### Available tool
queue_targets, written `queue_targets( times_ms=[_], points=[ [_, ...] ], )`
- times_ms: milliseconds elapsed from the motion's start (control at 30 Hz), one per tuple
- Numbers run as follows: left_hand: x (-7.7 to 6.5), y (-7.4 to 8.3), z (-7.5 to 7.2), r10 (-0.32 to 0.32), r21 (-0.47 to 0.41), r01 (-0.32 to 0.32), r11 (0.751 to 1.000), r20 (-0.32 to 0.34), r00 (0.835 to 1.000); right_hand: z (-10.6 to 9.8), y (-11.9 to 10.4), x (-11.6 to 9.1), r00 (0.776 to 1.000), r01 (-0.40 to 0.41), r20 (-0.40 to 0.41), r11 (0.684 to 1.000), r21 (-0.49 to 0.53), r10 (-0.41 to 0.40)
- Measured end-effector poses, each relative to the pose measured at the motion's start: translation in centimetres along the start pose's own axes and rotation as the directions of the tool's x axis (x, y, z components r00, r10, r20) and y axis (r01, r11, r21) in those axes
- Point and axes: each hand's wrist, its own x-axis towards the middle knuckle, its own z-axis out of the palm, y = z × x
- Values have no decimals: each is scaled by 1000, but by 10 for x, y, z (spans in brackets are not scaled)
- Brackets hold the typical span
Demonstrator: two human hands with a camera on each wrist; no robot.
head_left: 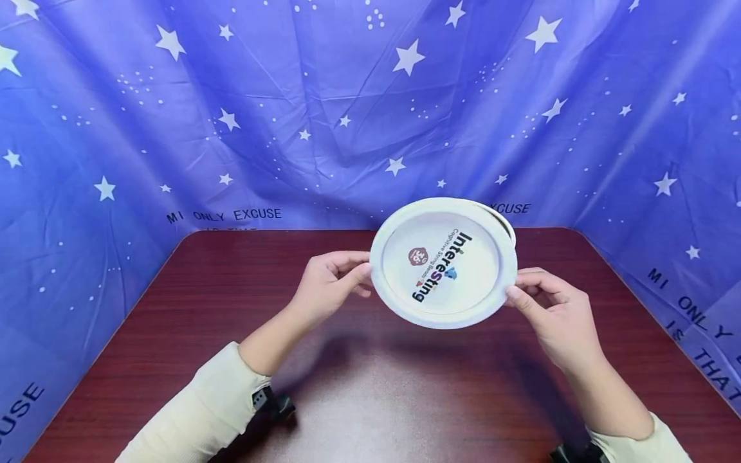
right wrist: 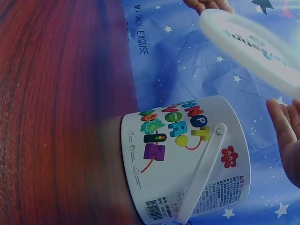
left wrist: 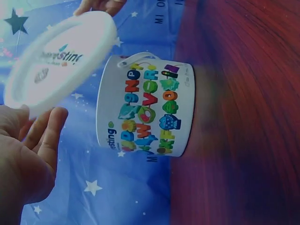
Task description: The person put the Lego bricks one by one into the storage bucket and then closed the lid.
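Note:
A round white lid [head_left: 442,263], printed with "Interesting" lettering, is held up between both hands and tilted. My left hand [head_left: 327,283] pinches its left edge, thumb on top and fingers beneath. At the opposite edge my right hand [head_left: 561,315] pinches it the same way. Standing on the table, a white bucket [left wrist: 150,108] with colourful letters and pictures is separate from the lid in both wrist views. Its white handle [right wrist: 204,173] hangs down one side. In the head view the lid hides nearly all of the bucket, leaving a sliver of rim at the upper right.
The dark red wood-grain table [head_left: 173,308] has rounded far corners. Behind it and along both sides hangs a blue curtain [head_left: 347,77] with white stars and lettering. A black wrist device [head_left: 274,405] sits at the left cuff.

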Motion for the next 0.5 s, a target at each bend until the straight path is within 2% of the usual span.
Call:
queue_targets(
  times_ms=[133, 300, 400, 500],
  points=[
    [9, 0, 5, 17, -47, -18, 999, -21, 1000, 0, 1, 3, 999, -16, -29, 999, 35, 17],
    [20, 2, 8, 40, -62, -43, 997, -48, 998, 0, 4, 9, 998, -2, -68, 1000, 10, 3],
    [26, 5, 9, 62, -62, -64, 996, -43, 997, 0, 4, 14, 995, 4, -100, 1000, 3, -3],
    [32, 9, 10, 75, -70, -77, 995, -26, 997, -2, 1, 21, 995, 23, -94, 1000, 17, -21]
  ],
)
